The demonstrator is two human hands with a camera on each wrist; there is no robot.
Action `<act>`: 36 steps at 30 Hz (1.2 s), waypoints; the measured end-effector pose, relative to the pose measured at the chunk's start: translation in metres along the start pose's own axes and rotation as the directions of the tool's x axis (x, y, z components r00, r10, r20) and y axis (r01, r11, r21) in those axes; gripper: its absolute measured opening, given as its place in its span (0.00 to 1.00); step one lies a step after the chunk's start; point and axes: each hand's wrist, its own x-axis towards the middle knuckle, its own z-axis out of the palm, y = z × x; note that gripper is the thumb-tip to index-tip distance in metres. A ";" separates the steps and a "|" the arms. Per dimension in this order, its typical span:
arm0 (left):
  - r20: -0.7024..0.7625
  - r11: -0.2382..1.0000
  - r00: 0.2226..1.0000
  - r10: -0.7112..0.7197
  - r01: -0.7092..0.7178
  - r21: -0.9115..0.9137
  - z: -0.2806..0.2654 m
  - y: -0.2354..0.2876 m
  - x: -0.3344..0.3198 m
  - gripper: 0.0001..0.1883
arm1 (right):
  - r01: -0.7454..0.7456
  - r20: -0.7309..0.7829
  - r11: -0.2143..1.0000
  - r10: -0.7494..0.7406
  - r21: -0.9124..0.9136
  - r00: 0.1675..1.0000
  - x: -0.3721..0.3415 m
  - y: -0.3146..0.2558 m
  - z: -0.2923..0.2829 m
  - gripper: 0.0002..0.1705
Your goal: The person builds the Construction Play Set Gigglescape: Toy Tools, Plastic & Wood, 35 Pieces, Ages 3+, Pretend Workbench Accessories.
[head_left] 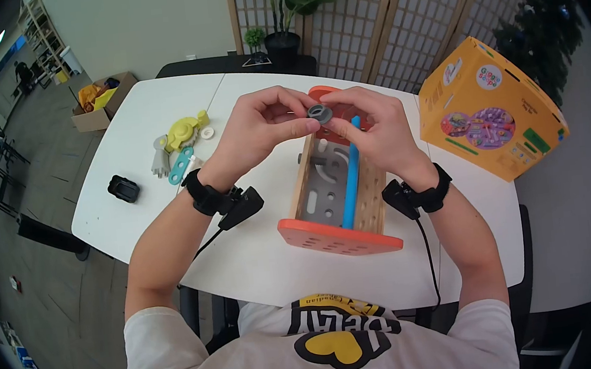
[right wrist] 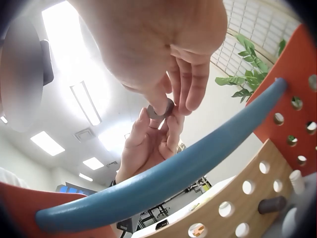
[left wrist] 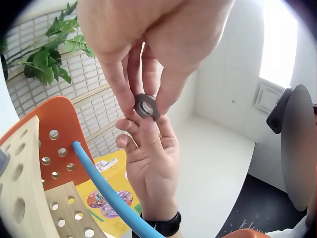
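Both hands meet above the far end of a wooden toy toolbox (head_left: 341, 240) with orange ends and a blue handle (head_left: 350, 187). Between them is a small grey toy nut (head_left: 320, 114), a thick ring with a round hole. My left hand (head_left: 260, 125) pinches it from one side with thumb and fingers. On the other side, my right hand (head_left: 378, 127) has its thumb and fingers on the ring. The left wrist view shows the hole of the nut (left wrist: 147, 105) plainly. Inside the box lie a grey wrench-like piece (head_left: 326, 174) and a peg through the side wall.
On the left of the white table (head_left: 260, 260) lie a yellow toy piece (head_left: 183, 133), a teal perforated strip (head_left: 180, 165), a pale grey piece (head_left: 160, 160) and a black tray (head_left: 123, 189). A large yellow carton (head_left: 493, 110) stands at the right. Cables hang from both wrist cameras.
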 end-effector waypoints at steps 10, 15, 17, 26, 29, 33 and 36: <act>-0.047 0.999 0.999 0.026 -0.027 -0.030 0.007 0.002 0.001 0.13 | 0.000 -0.013 0.980 0.002 0.201 1.000 0.000 -0.001 -0.001 0.17; -0.039 0.984 0.983 0.177 -0.176 0.040 0.011 -0.006 0.005 0.12 | 0.026 -0.032 0.995 -0.023 0.100 0.999 0.004 -0.011 -0.006 0.17; -0.045 0.981 0.980 0.193 -0.193 0.001 0.014 -0.010 0.006 0.12 | 0.059 -0.003 0.998 -0.059 0.008 0.998 0.003 -0.010 -0.008 0.18; -0.043 0.993 0.992 0.120 -0.119 0.014 0.021 -0.015 0.005 0.10 | 0.023 0.014 0.998 -0.022 -0.050 1.000 -0.006 -0.009 -0.011 0.16; -0.078 0.984 0.997 0.028 -0.014 0.180 0.017 -0.017 0.003 0.09 | -0.043 -0.020 0.997 0.042 -0.058 0.999 -0.015 -0.008 -0.019 0.16; -0.164 0.834 0.979 -0.124 0.192 0.517 0.005 -0.027 -0.005 0.18 | -0.284 -0.098 0.958 0.279 -0.046 0.955 -0.034 0.010 -0.032 0.15; -0.215 0.751 0.934 -0.287 0.358 0.555 0.001 -0.035 -0.012 0.24 | -0.447 -0.067 0.894 0.447 0.005 0.892 -0.046 0.029 -0.035 0.15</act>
